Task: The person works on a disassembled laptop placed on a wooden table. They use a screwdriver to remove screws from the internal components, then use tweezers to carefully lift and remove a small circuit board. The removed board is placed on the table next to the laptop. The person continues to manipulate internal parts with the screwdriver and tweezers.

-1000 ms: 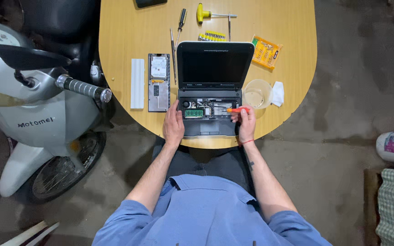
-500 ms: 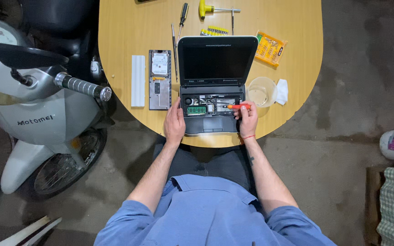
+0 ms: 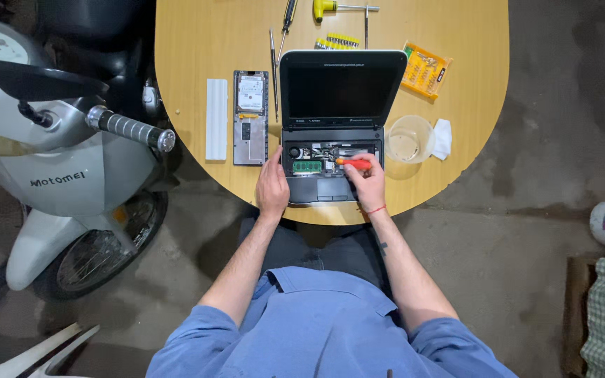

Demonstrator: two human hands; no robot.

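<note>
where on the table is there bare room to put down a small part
The widest bare patch of the table is its left part, between the left edge and the white strip. A smaller patch lies right of the plastic cup and tissue, below the orange bit case. Around the laptop, hard drive and screwdrivers it is crowded.

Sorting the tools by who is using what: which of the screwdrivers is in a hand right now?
The orange-handled screwdriver, held in the right hand over the opened laptop; the others lie untouched at the table's far end.
</note>
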